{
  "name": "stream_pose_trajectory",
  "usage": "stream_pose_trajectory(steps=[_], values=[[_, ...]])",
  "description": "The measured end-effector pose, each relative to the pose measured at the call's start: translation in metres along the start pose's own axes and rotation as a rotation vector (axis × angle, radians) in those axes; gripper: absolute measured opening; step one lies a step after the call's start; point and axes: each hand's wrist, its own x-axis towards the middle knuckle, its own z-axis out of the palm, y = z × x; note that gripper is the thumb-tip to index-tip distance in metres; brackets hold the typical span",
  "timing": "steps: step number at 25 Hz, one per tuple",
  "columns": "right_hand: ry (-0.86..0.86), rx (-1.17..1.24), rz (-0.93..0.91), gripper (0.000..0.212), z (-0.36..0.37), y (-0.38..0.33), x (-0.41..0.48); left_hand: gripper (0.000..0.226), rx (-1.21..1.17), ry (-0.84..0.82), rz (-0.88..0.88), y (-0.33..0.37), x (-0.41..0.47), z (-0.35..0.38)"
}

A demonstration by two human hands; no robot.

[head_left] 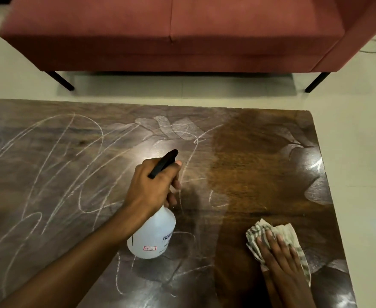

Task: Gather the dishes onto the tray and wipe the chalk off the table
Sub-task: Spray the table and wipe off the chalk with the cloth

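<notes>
Now wetting the chalk, wiping step under way.
The left hand [153, 185] is gripping the spray bottle [153, 238] at its neck, fingers curled round it, above chalk [71, 163] scrawled left of and beyond the bottle on the table [260, 163]. Right of the bottle, the right hand [280, 252] is pressing a checked cloth [289, 231] flat, fingers straight, on wood looking clean. Next, I judge, the cloth is needing to sweep toward the bottle. No dishes or tray are showing.
</notes>
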Motion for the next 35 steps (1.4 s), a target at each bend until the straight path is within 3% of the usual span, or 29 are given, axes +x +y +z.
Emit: stream_pose_trajectory(steps=[3, 5, 8, 13, 19, 24, 29, 35], values=[[-0.008, 0.022, 0.104, 0.061, -0.011, -0.014, 0.007, 0.047, 0.070, -0.046, 0.014, -0.003, 0.015, -0.016], [0.029, 0.030, 0.133, 0.056, -0.016, -0.028, 0.013, 0.041, 0.114, -0.097, 0.035, -0.008, 0.019, -0.026], [0.105, 0.004, 0.118, 0.056, -0.020, -0.038, 0.016, 0.037, 0.179, -0.111, 0.099, -0.016, 0.024, -0.045], [0.135, -0.056, 0.082, 0.054, -0.024, -0.038, 0.023, 0.049, 0.182, -0.042, 0.064, -0.027, 0.030, -0.069], [0.193, -0.113, 0.047, 0.055, -0.015, -0.033, 0.018, 0.035, 0.149, -0.173, 0.016, -0.043, -0.013, -0.075], [0.019, -0.020, 0.149, 0.058, -0.014, -0.027, 0.008, 0.051, 0.251, -0.266, -0.086, -0.069, -0.069, -0.067], [-0.099, 0.031, 0.166, 0.062, -0.001, -0.008, -0.005, 0.062, 0.172, -0.245, -0.040, -0.071, -0.096, -0.055], [-0.093, 0.089, 0.186, 0.061, -0.001, -0.013, -0.003, 0.050, 0.241, -0.230, 0.036, -0.079, -0.098, -0.040]])
